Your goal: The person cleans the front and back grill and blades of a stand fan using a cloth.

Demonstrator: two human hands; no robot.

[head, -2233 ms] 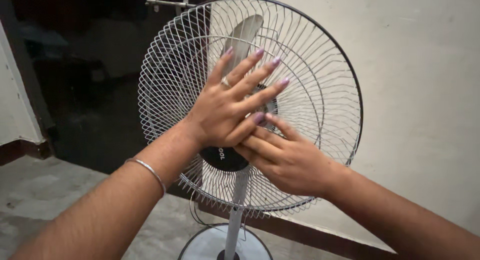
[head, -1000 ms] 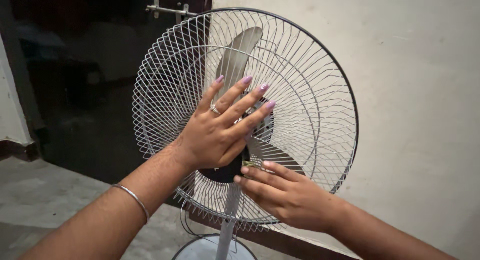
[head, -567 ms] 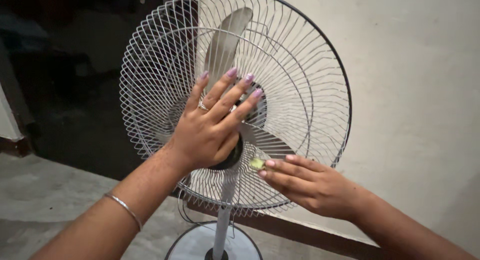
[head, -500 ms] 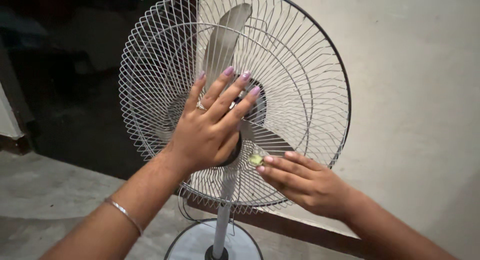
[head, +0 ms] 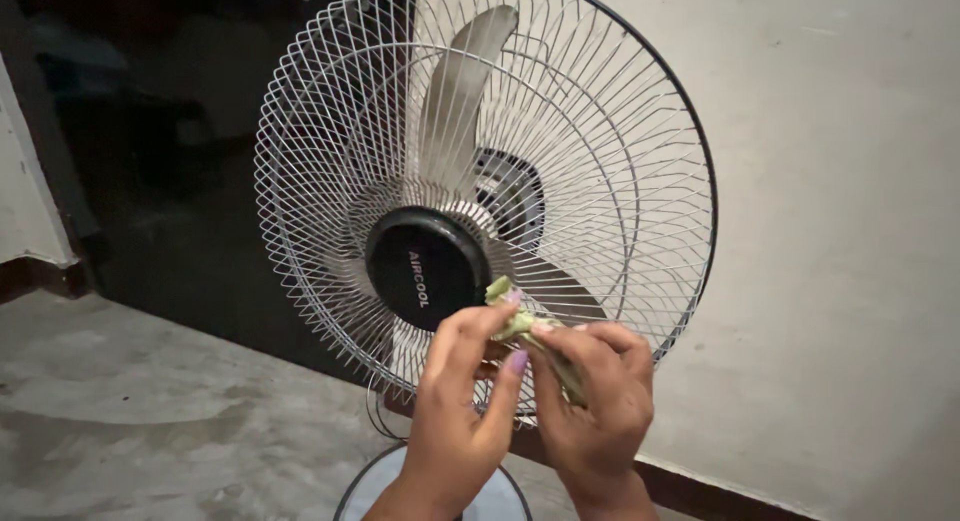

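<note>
Pinching a small crumpled greenish wad (head: 520,321), soft and folded, the left hand (head: 462,411) and right hand (head: 592,401) close their fingertips on it from both sides. Just behind the grip curves the fan's round wire grille (head: 330,141), thin pale rods radiating from a glossy black round hub cap (head: 425,266). Smooth grey blades (head: 455,101) show through above. Below sits the round base (head: 375,491).

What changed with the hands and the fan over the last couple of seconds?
The left hand came off the grille, where it lay flat, and dropped to meet the right hand below the black hub. Both now pinch a small greenish piece, which the right hand held alone a moment ago. The fan stays standing at the wall, blades not visibly turned.
</note>
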